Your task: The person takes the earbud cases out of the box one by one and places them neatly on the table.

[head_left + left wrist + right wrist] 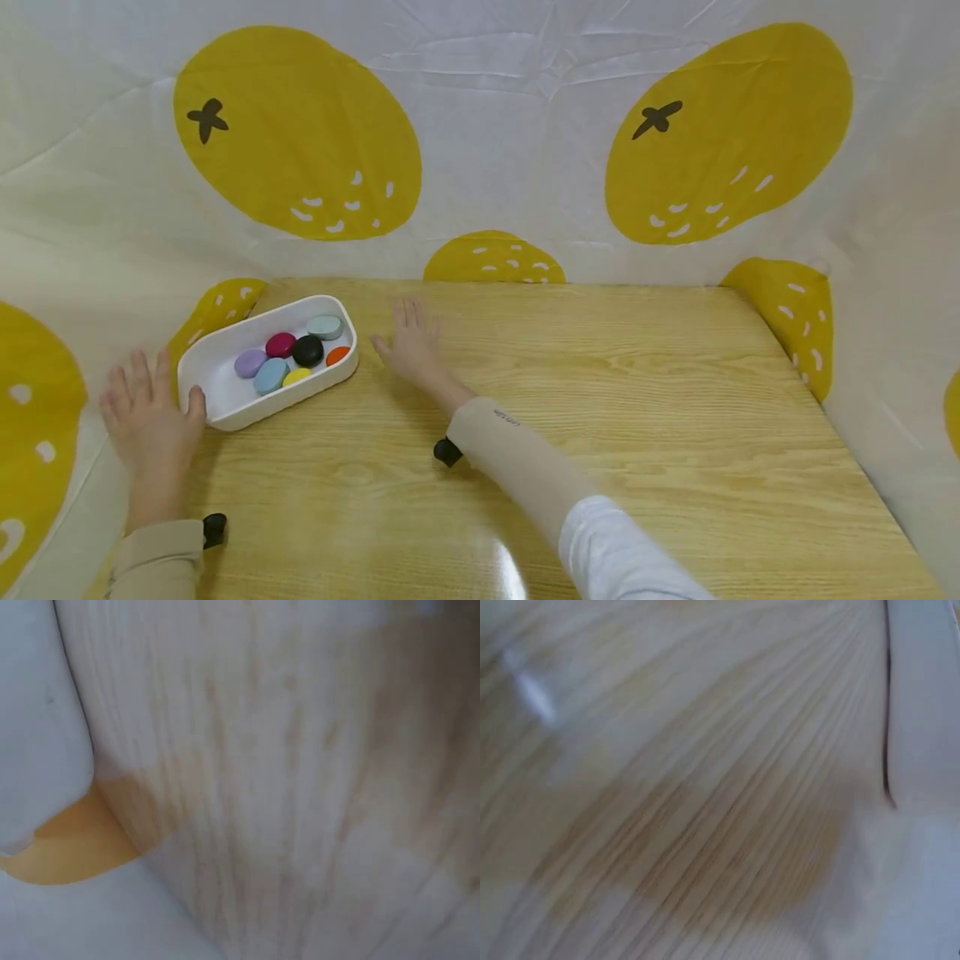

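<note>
A white oblong tray (220, 377) with rounded corners sits at the left of the table, angled. In it lie several smooth, rounded, pebble-like pieces, among them a black one (307, 351), a dark red one (281, 344), a purple one (250, 363) and a yellow one (297, 377). My left hand (153, 425) is at the tray's left end, fingers straight and spread, thumb overlapping the rim. Right of the tray, my right hand (412, 346) stretches forward with extended fingers, apart from it. Both wrist views show the tray's white wall (41, 712) (926, 712) at one edge; neither shows fingers.
The wood-grain table (637, 375) extends to the right of the tray. A white cloth (510, 150) printed with large yellow fruit shapes hangs behind the table and along both sides. Small black parts (447, 452) stick out at both wrists.
</note>
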A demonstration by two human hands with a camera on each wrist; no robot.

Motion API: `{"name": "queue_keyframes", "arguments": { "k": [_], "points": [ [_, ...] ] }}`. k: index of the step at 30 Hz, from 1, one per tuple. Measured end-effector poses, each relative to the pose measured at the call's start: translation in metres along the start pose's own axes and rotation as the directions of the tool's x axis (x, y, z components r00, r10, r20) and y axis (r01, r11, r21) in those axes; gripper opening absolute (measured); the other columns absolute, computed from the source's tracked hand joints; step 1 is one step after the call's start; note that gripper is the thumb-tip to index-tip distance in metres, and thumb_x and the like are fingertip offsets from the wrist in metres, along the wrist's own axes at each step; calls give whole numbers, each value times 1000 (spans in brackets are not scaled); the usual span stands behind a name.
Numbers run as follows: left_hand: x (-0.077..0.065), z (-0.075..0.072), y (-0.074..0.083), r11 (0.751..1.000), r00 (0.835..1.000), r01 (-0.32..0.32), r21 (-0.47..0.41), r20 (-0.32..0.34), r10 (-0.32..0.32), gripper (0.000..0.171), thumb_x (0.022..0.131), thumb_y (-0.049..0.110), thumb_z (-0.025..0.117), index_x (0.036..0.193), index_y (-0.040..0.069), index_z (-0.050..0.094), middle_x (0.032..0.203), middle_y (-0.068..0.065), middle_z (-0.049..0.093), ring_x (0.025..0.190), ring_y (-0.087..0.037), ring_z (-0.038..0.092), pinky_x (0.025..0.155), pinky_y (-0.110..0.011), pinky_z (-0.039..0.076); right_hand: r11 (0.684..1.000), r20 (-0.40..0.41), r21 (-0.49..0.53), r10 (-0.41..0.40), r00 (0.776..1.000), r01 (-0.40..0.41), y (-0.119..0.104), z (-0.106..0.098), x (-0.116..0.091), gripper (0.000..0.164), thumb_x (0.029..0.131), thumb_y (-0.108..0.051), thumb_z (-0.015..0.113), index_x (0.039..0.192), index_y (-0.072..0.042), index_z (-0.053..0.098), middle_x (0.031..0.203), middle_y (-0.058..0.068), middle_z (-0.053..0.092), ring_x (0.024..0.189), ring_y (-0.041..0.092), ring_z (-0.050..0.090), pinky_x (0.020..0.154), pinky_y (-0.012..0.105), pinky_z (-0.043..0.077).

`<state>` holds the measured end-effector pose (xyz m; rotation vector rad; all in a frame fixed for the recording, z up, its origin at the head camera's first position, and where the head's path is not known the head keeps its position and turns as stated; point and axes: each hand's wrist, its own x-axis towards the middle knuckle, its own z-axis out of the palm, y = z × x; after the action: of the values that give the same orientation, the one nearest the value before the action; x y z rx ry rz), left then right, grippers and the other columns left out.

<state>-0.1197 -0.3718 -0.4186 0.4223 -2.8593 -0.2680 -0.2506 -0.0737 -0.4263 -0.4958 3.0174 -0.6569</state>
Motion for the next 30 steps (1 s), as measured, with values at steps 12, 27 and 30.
{"name": "queue_keyframes", "arguments": {
  "k": [12, 27, 30],
  "points": [
    [-3, 12, -5, 999, 1000, -5, -40, 0, 5, 71, 91, 25, 40, 146, 5, 1, 150, -23, -7, 135, -43, -9, 105, -61, -3, 997, 77, -33, 69, 995, -67, -47, 23, 3, 67, 92, -54, 33, 148, -21, 13, 153, 6, 14, 140, 22, 10, 110, 52, 13],
    [-1, 17, -8, 994, 997, -28, -104, 65, 35, 72, 91, 24, 40, 144, -4, -1, 147, -30, -2, 134, -46, -5, 104, -63, -1, 992, 104, -70, 112, 988, -105, -49, 29, 5, 62, 92, -48, 35, 147, -28, 14, 153, 4, 14, 140, 22, 8, 111, 50, 7],
    [1, 17, -10, 995, 993, -26, -101, 109, 37, 75, 90, 24, 41, 142, -7, -4, 146, -31, -5, 134, -46, -9, 103, -65, -2, 988, 109, -128, 98, 989, -84, -46, 30, 7, 67, 89, -51, 37, 147, -31, 11, 154, 3, 12, 141, 21, 6, 111, 50, 6]
  ]
}}
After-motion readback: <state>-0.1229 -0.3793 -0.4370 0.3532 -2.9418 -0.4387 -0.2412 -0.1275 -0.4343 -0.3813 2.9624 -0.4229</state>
